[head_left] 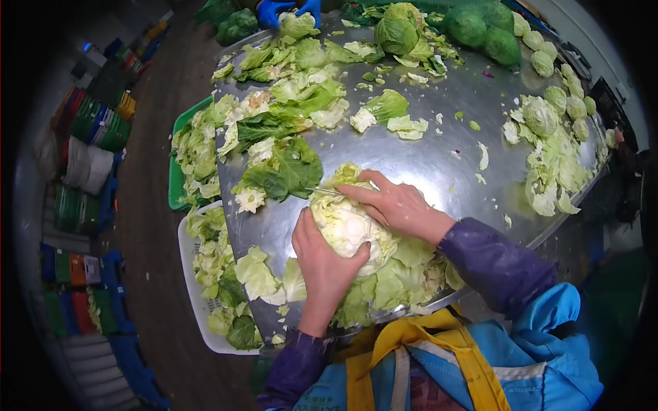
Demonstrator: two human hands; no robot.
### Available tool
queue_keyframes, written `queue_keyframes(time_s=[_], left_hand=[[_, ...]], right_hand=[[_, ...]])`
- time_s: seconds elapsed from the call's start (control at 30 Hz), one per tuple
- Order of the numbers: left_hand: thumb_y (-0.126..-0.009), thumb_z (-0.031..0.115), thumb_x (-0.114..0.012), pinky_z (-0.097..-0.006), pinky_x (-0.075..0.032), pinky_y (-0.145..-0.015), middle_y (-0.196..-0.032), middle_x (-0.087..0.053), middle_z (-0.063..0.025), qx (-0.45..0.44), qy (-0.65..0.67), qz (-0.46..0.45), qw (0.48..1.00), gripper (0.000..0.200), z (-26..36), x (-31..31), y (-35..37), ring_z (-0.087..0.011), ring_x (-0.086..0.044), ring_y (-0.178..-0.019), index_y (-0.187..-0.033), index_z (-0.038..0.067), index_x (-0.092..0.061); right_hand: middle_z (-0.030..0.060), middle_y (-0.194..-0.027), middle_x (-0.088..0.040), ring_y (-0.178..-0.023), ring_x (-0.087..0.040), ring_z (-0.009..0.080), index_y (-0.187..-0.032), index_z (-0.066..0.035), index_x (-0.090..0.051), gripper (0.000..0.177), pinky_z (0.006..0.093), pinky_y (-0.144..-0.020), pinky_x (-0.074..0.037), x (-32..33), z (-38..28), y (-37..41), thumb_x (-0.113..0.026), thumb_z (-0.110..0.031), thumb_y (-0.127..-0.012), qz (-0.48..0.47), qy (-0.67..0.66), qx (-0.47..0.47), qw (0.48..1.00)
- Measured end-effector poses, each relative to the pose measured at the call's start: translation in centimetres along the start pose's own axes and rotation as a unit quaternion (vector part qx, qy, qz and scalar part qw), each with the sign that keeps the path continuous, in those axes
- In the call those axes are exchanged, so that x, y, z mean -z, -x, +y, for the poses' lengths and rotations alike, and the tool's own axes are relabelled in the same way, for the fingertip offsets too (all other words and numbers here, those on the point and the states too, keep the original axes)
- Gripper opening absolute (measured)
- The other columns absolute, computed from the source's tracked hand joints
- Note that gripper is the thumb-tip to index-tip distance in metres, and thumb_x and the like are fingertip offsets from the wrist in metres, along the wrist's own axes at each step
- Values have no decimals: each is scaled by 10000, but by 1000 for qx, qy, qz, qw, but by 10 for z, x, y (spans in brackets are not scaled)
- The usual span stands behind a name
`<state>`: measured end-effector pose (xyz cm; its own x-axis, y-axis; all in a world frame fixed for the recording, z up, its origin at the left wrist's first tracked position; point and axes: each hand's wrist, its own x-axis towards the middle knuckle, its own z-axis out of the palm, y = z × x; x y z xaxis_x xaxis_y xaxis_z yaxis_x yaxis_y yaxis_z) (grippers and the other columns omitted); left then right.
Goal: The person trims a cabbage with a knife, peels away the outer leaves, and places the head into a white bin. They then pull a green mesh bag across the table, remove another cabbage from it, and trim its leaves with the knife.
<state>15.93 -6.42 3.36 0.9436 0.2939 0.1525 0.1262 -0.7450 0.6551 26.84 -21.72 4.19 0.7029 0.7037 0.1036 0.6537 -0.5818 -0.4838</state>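
A pale cabbage head (348, 231) with its cut stem side facing up sits on the metal table in front of me. My left hand (321, 255) wraps round its near left side, thumb on the lower edge. In my right hand (404, 211) is a knife (323, 191); only part of its thin blade shows, lying across the cabbage's far edge, and the handle is hidden in my fingers. Loose cabbage leaves (391, 284) lie under and beside the head, close to my body. Darker green leaves (291, 168) lie just beyond my left hand.
Leaf-filled green crate (179, 161) and white crate (195, 291) stand along the table's left edge. Trimmed cabbages (541, 115) sit at right. Green net bags (483, 31) and a whole cabbage (397, 33) lie at the far side, where another person's blue-gloved hands (274, 12) hold a cabbage.
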Motion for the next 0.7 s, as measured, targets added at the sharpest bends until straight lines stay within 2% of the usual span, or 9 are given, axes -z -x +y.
queue_keyframes(time_s=[0.13,0.2,0.37,0.43,0.5,0.53,0.6,0.67,0.7], left_hand=[[-580,288,-793,-470,-292,-1027,-1292,-361,-265,-19,-3,-1,1000,972,-4,-3,-8,-406,-347,-1200,-1315,-91,-281],[-579,291,-792,-470,-297,-1024,-1295,-361,-262,-30,3,-6,1000,970,-3,2,-8,-407,-348,-1198,-1314,-87,-284],[-578,288,-791,-452,-285,-1060,-1325,-344,-243,-114,8,-125,986,980,-8,26,7,-387,-322,-1246,-1336,-63,-278],[-581,297,-793,-440,-275,-1076,-1352,-321,-230,-59,39,-155,985,993,-28,43,11,-367,-298,-1278,-1346,-56,-268],[-647,305,-765,-437,-277,-1076,-1384,-290,-220,33,87,-66,993,952,-56,50,20,-357,-285,-1292,-1363,-48,-246],[-647,305,-765,-437,-277,-1076,-1384,-290,-220,34,86,-66,994,952,-61,46,26,-357,-285,-1292,-1363,-48,-246],[-750,298,-709,-424,-253,-1087,-1410,-255,-219,203,327,-39,922,874,-68,34,38,-354,-264,-1311,-1395,-25,-215],[-778,351,-696,-415,-184,-1112,-1461,-169,-199,171,270,-52,946,901,-74,27,39,-323,-223,-1344,-1429,26,-165],[-807,404,-684,-406,-114,-1136,-1512,-83,-179,143,211,-70,964,928,-77,24,40,-292,-183,-1376,-1463,78,-114]], right_hand=[[135,-1148,-577,-804,-632,341,-1314,-259,-465,476,412,-750,-520,-11,25,-15,-572,-187,-856,58,-112,53,991],[168,-1076,-618,-874,-621,347,-1288,-188,-472,444,396,-808,-482,2,31,-21,-576,-205,-856,-99,-179,-92,974],[152,-1015,-632,-857,-619,277,-1268,-136,-475,419,364,-776,-474,-34,85,8,-563,-214,-867,-29,-217,-153,964],[146,-1005,-633,-862,-614,248,-1269,-122,-476,417,358,-784,-471,-48,78,33,-557,-215,-871,-23,-244,-173,954],[139,-979,-626,-844,-593,212,-1258,-83,-484,410,343,-779,-466,-42,64,46,-548,-221,-877,23,-300,-201,932],[172,-951,-616,-882,-596,266,-1256,-80,-470,419,372,-798,-454,-24,47,51,-534,-235,-872,-22,-328,-237,914],[172,-933,-613,-866,-591,259,-1264,-79,-471,433,367,-795,-453,-33,48,65,-535,-240,-868,-55,-337,-259,903],[176,-932,-619,-867,-597,245,-1296,-82,-467,490,350,-806,-452,-41,66,75,-550,-263,-849,-115,-290,-267,912],[163,-1075,-633,-966,-622,250,-1323,-103,-453,521,324,-859,-453,-30,59,74,-564,-275,-843,-156,-279,-304,897]])
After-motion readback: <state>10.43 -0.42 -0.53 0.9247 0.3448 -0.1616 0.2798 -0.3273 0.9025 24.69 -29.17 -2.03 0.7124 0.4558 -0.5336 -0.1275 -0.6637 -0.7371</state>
